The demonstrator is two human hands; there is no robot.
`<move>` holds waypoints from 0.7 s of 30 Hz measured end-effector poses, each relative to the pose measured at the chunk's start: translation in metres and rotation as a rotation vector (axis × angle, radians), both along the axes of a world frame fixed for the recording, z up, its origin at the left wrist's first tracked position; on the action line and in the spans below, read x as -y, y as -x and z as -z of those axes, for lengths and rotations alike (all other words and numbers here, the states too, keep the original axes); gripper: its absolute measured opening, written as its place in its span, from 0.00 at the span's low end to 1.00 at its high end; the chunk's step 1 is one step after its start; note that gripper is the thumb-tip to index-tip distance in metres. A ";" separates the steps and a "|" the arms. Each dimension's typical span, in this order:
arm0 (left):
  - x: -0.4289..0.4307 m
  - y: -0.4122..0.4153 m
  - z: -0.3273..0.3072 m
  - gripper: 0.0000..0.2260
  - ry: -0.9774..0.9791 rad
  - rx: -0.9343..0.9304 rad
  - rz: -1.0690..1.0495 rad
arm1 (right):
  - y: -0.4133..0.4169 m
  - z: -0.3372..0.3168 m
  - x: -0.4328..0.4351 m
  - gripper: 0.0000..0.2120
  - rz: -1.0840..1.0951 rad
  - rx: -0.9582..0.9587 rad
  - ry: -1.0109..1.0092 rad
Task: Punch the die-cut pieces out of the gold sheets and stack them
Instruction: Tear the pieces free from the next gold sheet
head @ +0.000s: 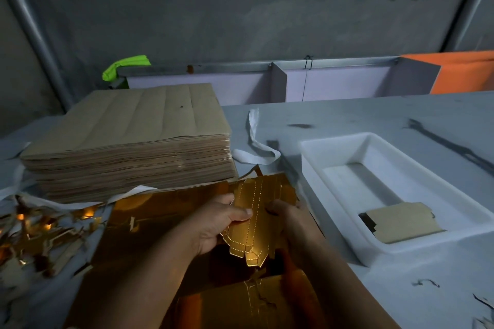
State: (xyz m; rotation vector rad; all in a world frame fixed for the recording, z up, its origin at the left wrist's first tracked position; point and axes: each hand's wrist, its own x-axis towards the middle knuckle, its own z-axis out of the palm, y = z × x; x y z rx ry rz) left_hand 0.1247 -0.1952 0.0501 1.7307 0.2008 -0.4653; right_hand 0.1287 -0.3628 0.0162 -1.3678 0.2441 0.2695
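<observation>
Head view shows the left hand (213, 224) and the right hand (290, 218) both pinching one gold die-cut piece (256, 222) by its side edges, thumbs on top, just above the gold sheet (160, 224) on the table. The piece looks like thin foil-faced card: light, slick on its face and ready to crease along its dotted score lines, so the plain panels near the edges seem safer to hold than the small flaps. A white tray (336, 138) to the right holds a stacked piece (403, 223), brown side up. The fingers under the card are hidden. In the dim light it is unclear whether its lower tabs are free of the sheet, or how many pieces the tray holds.
</observation>
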 end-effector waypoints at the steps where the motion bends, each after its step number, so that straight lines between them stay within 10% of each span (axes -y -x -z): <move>1: -0.001 0.002 0.000 0.20 0.006 0.001 0.003 | 0.001 0.000 -0.001 0.04 0.007 0.010 0.002; 21: -0.030 0.026 -0.008 0.14 0.045 -0.141 0.052 | 0.000 -0.001 0.014 0.14 0.117 -0.050 -0.268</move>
